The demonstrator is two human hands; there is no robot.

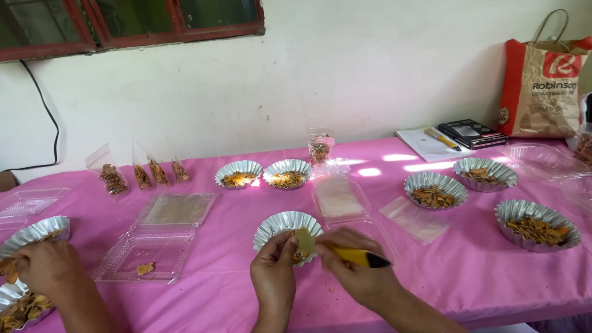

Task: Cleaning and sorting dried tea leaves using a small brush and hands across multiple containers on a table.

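Over the near edge of the foil cup (280, 223) I see my left hand (274, 274) pinching a pale flat slice (303, 239) between closed fingertips. My right hand (351, 265), just right of the cup, is closed around a yellow-handled tool (361, 257) touching that slice. Another person's hand (46, 265) rests far left of the cup.

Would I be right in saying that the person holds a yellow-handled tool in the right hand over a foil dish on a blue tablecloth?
Not quite: the tablecloth is pink, not blue, as the head view shows. The rest stands: the right hand holds the yellow-handled tool over the foil dish.
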